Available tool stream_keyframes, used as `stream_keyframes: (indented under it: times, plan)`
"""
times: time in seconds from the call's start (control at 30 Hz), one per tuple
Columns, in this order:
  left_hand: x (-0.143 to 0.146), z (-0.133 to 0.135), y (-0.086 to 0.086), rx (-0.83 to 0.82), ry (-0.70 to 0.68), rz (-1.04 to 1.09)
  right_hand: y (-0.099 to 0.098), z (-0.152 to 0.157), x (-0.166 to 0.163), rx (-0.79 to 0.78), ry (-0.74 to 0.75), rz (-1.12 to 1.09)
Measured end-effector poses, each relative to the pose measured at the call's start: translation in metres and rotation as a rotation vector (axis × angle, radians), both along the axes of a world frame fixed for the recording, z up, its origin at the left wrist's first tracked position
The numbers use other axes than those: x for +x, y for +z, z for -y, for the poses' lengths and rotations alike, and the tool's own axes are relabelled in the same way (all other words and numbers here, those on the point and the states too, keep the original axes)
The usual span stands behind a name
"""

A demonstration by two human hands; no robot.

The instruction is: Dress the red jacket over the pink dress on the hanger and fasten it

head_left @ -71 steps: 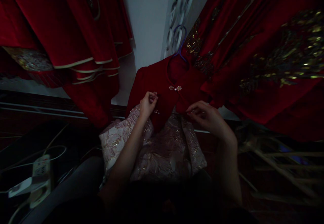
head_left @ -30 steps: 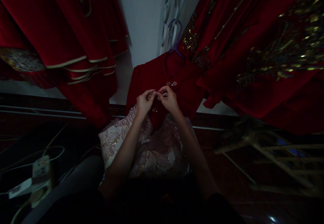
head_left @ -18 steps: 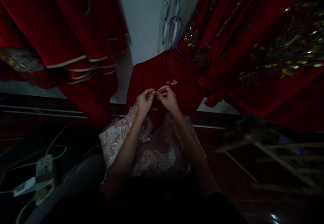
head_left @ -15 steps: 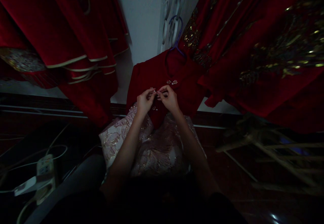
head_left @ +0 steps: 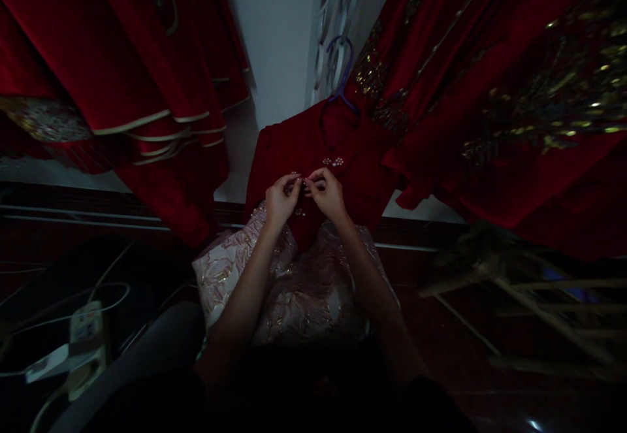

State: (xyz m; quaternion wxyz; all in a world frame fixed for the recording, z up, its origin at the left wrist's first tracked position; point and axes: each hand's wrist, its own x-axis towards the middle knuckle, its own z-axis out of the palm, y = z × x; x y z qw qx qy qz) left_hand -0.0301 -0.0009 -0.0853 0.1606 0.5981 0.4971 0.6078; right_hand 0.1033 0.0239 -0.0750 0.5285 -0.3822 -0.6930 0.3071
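Note:
A red jacket (head_left: 372,178) hangs on a purple hanger (head_left: 344,70) in front of me, its lower part over pale pink brocade fabric (head_left: 313,305). Down its front run pearly, flower-shaped clasps; the upper clasp (head_left: 333,161) is fully visible, and a lower clasp (head_left: 300,212) shows under my hands. My left hand (head_left: 281,199) and my right hand (head_left: 326,194) meet at the middle clasp (head_left: 304,182), each pinching at it with thumb and fingertips. Fingers hide most of that clasp, so whether it is fastened cannot be made out.
Red garments with pale trim (head_left: 142,123) hang at the left; red garments with gold sequins (head_left: 553,113) hang at the right. A power strip (head_left: 87,348) with white cables lies at lower left. At the right stands a wooden frame (head_left: 529,302). The light is dim.
Both hands stay pinched at the middle clasp, with only tiny finger shifts. The view has moved very slightly, and the upper clasp's two halves look a little turned.

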Motion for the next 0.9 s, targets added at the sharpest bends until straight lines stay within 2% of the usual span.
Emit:
stream_keyframes:
  times: [0.27,0.47,0.63,0.77,0.9]
  plan:
    - [0.001,-0.001,-0.002,-0.001,0.024,-0.098,0.002,0.0,0.001,0.083,-0.008,0.107]
    - [0.002,-0.004,-0.008,-0.036,-0.005,-0.023,0.002,-0.001,-0.002,0.108,-0.041,0.113]
    - [0.001,-0.005,-0.009,-0.101,0.029,-0.076,-0.002,-0.001,-0.007,0.145,-0.109,0.137]
    - [-0.001,-0.005,-0.01,-0.1,0.046,-0.098,-0.007,0.001,-0.008,0.132,-0.111,0.164]
    - [0.0,-0.004,-0.009,-0.084,0.02,-0.024,-0.006,-0.001,-0.01,0.166,-0.123,0.205]
